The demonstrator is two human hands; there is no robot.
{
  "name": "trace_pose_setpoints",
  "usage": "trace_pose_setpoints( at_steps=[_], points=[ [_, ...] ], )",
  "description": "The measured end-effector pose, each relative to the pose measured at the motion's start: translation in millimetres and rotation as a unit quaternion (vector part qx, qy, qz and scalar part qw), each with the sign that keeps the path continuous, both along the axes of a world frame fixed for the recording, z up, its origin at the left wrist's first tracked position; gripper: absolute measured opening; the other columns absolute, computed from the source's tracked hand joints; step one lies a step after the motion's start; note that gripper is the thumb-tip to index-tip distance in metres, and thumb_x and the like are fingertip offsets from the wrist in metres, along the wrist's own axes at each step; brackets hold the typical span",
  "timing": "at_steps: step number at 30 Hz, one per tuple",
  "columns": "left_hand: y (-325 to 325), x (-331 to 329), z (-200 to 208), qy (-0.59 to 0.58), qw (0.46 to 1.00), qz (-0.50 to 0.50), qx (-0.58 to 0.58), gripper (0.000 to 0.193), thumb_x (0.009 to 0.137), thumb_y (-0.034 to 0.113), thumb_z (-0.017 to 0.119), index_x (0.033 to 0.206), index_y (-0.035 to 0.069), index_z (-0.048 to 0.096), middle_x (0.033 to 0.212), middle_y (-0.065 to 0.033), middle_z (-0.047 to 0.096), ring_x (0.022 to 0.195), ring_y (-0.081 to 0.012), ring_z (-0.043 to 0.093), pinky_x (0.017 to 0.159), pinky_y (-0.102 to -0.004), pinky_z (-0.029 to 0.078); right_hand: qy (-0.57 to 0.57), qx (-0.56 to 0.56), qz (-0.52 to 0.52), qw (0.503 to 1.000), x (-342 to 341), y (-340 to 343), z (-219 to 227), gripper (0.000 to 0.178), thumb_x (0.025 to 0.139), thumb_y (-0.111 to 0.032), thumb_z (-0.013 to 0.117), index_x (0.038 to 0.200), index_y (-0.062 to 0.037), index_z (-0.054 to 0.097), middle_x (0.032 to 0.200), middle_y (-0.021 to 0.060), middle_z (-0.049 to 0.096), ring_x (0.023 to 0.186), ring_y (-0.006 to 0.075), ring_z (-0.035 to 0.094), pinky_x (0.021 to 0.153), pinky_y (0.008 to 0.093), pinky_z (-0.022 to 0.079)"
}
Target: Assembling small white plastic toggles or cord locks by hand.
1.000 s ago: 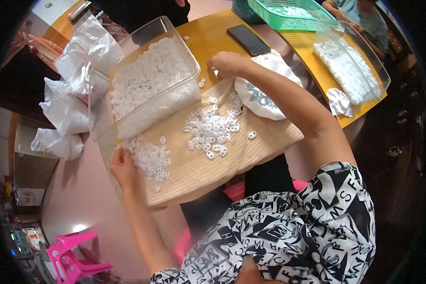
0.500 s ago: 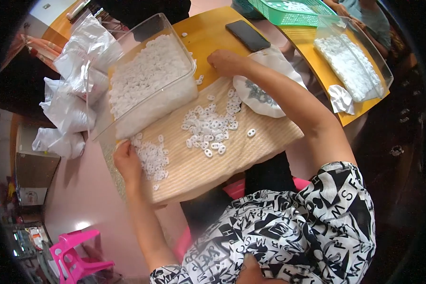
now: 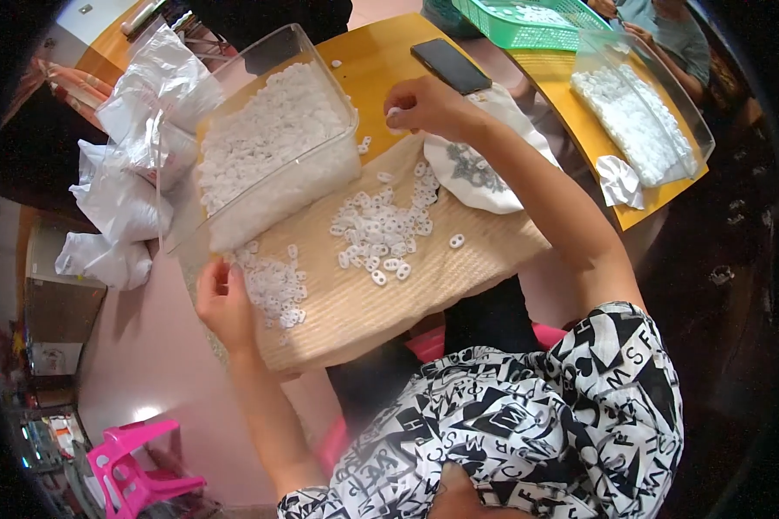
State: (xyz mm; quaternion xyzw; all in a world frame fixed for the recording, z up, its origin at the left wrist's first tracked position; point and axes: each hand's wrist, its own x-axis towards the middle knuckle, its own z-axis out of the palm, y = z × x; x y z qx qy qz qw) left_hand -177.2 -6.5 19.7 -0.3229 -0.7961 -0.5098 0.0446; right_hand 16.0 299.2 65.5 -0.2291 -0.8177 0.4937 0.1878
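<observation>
Shirt point(image 3: 511, 415): black and white, printed, nearest the camera, with a pink seat point(image 3: 428, 344) showing beyond it.
Cloth point(image 3: 441, 277): beige, striped, spread over the near part of the surface point(image 3: 372, 69), which is yellow at its far part.
Left hand point(image 3: 223, 298): at the cloth's left edge, fingers curled together; cannot tell whether they grip anything.
Left pile point(image 3: 273, 287): small holed white bits, just beside the left hand.
Middle pile point(image 3: 383, 223): white two-hole pieces on the cloth, with a lone two-hole piece point(image 3: 457, 240) to its right.
Round dish point(image 3: 447, 177): white, wavy-edged, holding small grey parts, partly under the right forearm.
Right hand point(image 3: 428, 108): above the surface past the cloth, fingers pinching a small white piece point(image 3: 395, 117).
Clear bin point(image 3: 268, 208): heaped with white pieces, left of the right hand.
Phone point(image 3: 450, 67): dark, flat on the surface, beyond the right hand.
Room: pink floor point(image 3: 199, 415), pink stool point(image 3: 138, 463) and white bags point(image 3: 164, 95) at left; at right, a second yellow surface point(image 3: 571, 121) with another filled clear bin point(image 3: 636, 125), crumpled paper point(image 3: 620, 183), a green basket point(image 3: 528, 35), and a co-worker's arm point(image 3: 675, 65) beyond.
Counts: two piles, two clear bins, one dish, one phone, one basket, one stool; pieces within the piles too many to count.
</observation>
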Motion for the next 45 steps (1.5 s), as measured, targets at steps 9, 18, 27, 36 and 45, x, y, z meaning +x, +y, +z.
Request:
trace_pose_setpoints(
  at_steps=[9,18,27,36,45],
  points=[
    [46.7,154.9,34.4,-0.308,0.874,-0.317,0.202,0.032,0.077,-0.004,0.059,0.109,-0.002,0.053,0.094,-0.0072,0.056,0.079,-0.0125,0.055,0.071,-0.0230,0.046,0.155,-0.327,0.035,0.931,58.1,-122.4,9.0,0.019,0.074,-0.007,0.065,0.090,0.0011,0.059,0.073,0.0017,0.057,0.063,0.0081,0.053,0.058,0.0201,0.044],
    [27.0,172.7,33.5,-0.394,0.829,-0.320,0.235,0.023,0.078,-0.002,0.059,0.100,-0.006,0.055,0.090,-0.0131,0.060,0.072,-0.0145,0.058,0.060,-0.0228,0.047,0.162,-0.424,0.034,0.890,89.9,-164.8,4.6,0.025,0.083,-0.004,0.052,0.105,0.0065,0.054,0.082,0.0096,0.060,0.068,0.0119,0.057,0.062,0.0222,0.049],
    [10.3,183.8,37.0,-0.478,0.785,-0.301,0.256,0.026,0.077,-0.005,0.058,0.103,-0.008,0.053,0.089,-0.0171,0.060,0.078,-0.0190,0.060,0.063,-0.0242,0.049,0.175,-0.433,0.066,0.882,96.5,-170.7,1.4,0.027,0.082,-0.001,0.051,0.108,0.0080,0.049,0.084,0.0120,0.059,0.070,0.0133,0.059,0.064,0.0226,0.050],
    [5.7,190.4,38.6,-0.338,0.874,-0.281,0.206,0.024,0.077,-0.005,0.057,0.101,-0.007,0.055,0.090,-0.0103,0.058,0.078,-0.0135,0.059,0.064,-0.0215,0.047,0.168,-0.448,0.072,0.875,96.4,-174.3,3.6,0.027,0.079,0.002,0.053,0.106,0.0058,0.052,0.084,0.0110,0.060,0.066,0.0125,0.058,0.062,0.0215,0.050],
    [2.5,188.0,40.5,-0.385,0.857,-0.273,0.207,0.024,0.078,-0.003,0.058,0.102,-0.007,0.055,0.086,-0.0099,0.059,0.069,-0.0119,0.057,0.059,-0.0206,0.047,0.188,-0.458,0.085,0.865,98.1,-177.2,0.9,0.027,0.079,0.002,0.055,0.105,0.0060,0.053,0.086,0.0114,0.060,0.069,0.0132,0.058,0.063,0.0222,0.049]
  ],
)
